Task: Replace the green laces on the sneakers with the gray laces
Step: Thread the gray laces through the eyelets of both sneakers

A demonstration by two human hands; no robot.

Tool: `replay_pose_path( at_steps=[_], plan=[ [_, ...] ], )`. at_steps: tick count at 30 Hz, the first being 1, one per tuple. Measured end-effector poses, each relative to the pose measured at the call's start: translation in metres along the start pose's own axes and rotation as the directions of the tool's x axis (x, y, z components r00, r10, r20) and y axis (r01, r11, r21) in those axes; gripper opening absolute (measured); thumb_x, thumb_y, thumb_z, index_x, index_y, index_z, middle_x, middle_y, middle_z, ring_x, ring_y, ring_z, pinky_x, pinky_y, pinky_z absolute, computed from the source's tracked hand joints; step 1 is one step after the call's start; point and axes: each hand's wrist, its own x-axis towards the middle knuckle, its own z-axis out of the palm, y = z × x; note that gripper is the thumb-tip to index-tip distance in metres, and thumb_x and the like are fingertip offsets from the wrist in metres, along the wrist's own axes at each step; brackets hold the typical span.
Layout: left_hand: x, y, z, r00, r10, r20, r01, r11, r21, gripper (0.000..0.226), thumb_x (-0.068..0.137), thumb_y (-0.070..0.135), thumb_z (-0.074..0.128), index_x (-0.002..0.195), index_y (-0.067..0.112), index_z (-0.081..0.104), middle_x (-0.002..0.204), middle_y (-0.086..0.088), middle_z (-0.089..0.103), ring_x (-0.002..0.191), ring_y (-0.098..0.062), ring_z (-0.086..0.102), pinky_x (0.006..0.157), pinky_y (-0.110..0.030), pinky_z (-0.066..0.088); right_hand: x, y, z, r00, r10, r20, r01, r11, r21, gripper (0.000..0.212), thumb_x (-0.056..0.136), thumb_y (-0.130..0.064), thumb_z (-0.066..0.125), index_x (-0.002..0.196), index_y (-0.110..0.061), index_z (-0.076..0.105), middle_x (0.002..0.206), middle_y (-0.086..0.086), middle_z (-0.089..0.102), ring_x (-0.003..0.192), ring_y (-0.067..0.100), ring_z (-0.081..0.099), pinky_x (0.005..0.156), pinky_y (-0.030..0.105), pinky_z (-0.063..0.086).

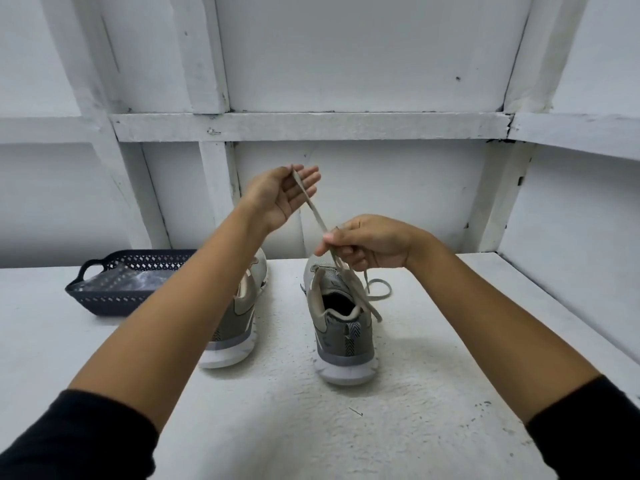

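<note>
Two grey sneakers with white soles stand heel-toward-me on the white table, the left sneaker (pixel 239 317) partly behind my left forearm and the right sneaker (pixel 341 327) under my right hand. My left hand (pixel 282 197) is raised above them, pinching the end of a grey lace (pixel 313 211) between thumb and forefinger with the other fingers spread. The lace runs taut down to my right hand (pixel 363 242), which pinches it above the right sneaker's tongue. Lace ends hang over that sneaker's collar and loop on the table beside it. No green lace is in view.
A dark blue plastic basket (pixel 117 292) sits at the table's back left, with something pale inside. White wall panels with a ledge (pixel 311 126) rise behind the table. A side wall closes in on the right.
</note>
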Motion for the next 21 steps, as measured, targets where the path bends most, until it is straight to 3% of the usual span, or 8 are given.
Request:
replay_pose_path(
  at_steps=[3, 7, 13, 16, 21],
  plan=[
    [-0.002, -0.017, -0.012, 0.997, -0.076, -0.007, 0.076, 0.994, 0.082, 0.031, 0.102, 0.026, 0.031, 0.090, 0.008, 0.053, 0.077, -0.007, 0.072, 0.068, -0.017, 0.071, 0.064, -0.028, 0.057, 0.008, -0.008, -0.002, 0.979, -0.077, -0.191, 0.102, 0.987, 0.124, 0.026, 0.099, -0.015, 0.041, 0.086, -0.006, 0.061, 0.057, -0.004, 0.048, 0.041, 0.002, 0.036, 0.040, 0.013, 0.025],
    [-0.019, -0.057, -0.021, 0.962, -0.249, 0.111, 0.203, 0.926, 0.318, 0.042, 0.100, 0.042, 0.030, 0.105, 0.010, 0.057, 0.088, -0.006, 0.069, 0.082, -0.018, 0.065, 0.080, -0.036, 0.050, 0.018, -0.022, -0.012, 0.913, -0.103, -0.394, 0.204, 0.953, 0.222, 0.029, 0.101, -0.015, 0.037, 0.085, -0.007, 0.059, 0.054, -0.004, 0.061, 0.038, 0.001, 0.042, 0.037, 0.011, 0.027],
    [-0.032, -0.067, -0.027, 0.968, -0.186, 0.171, 0.101, 0.905, 0.413, 0.018, 0.098, 0.015, 0.045, 0.089, 0.010, 0.060, 0.062, 0.006, 0.059, 0.058, -0.006, 0.059, 0.059, -0.019, 0.050, 0.033, -0.017, -0.028, 0.833, -0.056, -0.550, 0.225, 0.943, 0.246, 0.028, 0.101, -0.017, 0.037, 0.085, -0.010, 0.059, 0.067, 0.000, 0.065, 0.046, 0.004, 0.049, 0.040, 0.014, 0.036],
    [-0.036, -0.067, -0.038, 0.964, -0.201, 0.172, 0.117, 0.908, 0.403, 0.019, 0.098, 0.013, 0.045, 0.089, 0.007, 0.061, 0.061, 0.005, 0.057, 0.054, -0.005, 0.058, 0.058, -0.019, 0.051, 0.035, -0.013, -0.039, 0.776, -0.057, -0.628, 0.307, 0.904, 0.297, 0.027, 0.102, -0.018, 0.035, 0.088, -0.013, 0.057, 0.081, 0.002, 0.064, 0.065, 0.011, 0.060, 0.055, 0.022, 0.047],
    [-0.042, -0.069, -0.055, 0.958, -0.232, 0.166, 0.143, 0.895, 0.423, 0.018, 0.097, 0.013, 0.046, 0.093, 0.007, 0.062, 0.058, 0.006, 0.056, 0.051, -0.003, 0.054, 0.051, -0.015, 0.048, 0.042, 0.000, -0.051, 0.699, -0.061, -0.713, 0.370, 0.883, 0.288, 0.026, 0.103, -0.022, 0.032, 0.100, -0.015, 0.057, 0.093, 0.000, 0.063, 0.083, 0.012, 0.062, 0.072, 0.033, 0.048]
  ],
)
